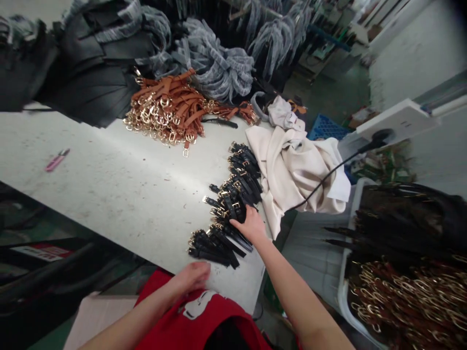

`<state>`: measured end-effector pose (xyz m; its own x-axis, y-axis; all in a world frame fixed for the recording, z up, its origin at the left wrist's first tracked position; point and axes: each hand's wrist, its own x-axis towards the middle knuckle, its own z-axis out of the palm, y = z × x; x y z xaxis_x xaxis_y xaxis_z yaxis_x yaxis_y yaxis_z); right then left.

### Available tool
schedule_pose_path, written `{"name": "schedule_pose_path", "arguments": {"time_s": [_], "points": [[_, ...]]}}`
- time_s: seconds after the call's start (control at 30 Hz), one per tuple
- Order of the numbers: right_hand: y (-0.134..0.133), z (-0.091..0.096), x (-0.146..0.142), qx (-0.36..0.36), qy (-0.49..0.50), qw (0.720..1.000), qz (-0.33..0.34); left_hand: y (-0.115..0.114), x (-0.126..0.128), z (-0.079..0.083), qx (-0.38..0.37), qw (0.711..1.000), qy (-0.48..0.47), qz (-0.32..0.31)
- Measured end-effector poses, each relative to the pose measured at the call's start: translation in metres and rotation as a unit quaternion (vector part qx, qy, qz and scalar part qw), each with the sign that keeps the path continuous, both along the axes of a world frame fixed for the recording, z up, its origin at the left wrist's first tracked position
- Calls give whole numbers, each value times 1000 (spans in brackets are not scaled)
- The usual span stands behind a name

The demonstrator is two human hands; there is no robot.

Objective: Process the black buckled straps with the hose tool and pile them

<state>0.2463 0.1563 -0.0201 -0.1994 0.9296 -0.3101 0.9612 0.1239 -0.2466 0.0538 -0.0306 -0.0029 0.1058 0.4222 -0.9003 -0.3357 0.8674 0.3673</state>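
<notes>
Black buckle straps (237, 184) with gold buckles lie in a long row near the right end of the worktable. My right hand (251, 226) is over the middle of this row, its thumb and fingers closed around some of the straps; the fingertips are partly hidden among them. A smaller bundle of black straps (215, 248) fans out closer to me. Just below that bundle, at the table's front edge, is my left hand (197, 274). It is blurred, nothing shows in it, and its finger pose is unclear.
Brown buckle straps (168, 107) are heaped at the back, by grey wrapped strips (219, 63) and black leather pieces (87, 73). Cream cloth (295, 175) hangs over the right edge, crossed by a black cable (328, 172). A pink cutter (57, 160) lies left. A bin (346, 287) holds more straps.
</notes>
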Motion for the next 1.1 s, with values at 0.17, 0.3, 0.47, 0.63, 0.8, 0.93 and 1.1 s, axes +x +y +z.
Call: {"name": "schedule_pose_path", "arguments": {"time_s": [0.17,0.3,0.47,0.63,0.8,0.93,1.1], "points": [[5,4,-6,-24,-7,996,84,23,47,-13,18,995,49,83],[15,5,-16,-11,12,993,117,61,66,-11,48,988,81,121],[29,2,-32,-9,22,991,131,102,69,-11,57,983,93,148],[46,2,-41,-15,34,989,143,122,60,-14,31,982,83,168],[75,11,-39,1,50,987,150,125,40,-12,-15,978,42,203],[130,14,-28,48,48,994,83,119,24,-11,-56,972,-8,228],[216,-3,-37,97,38,994,26,120,19,-7,-116,953,-47,275]]}}
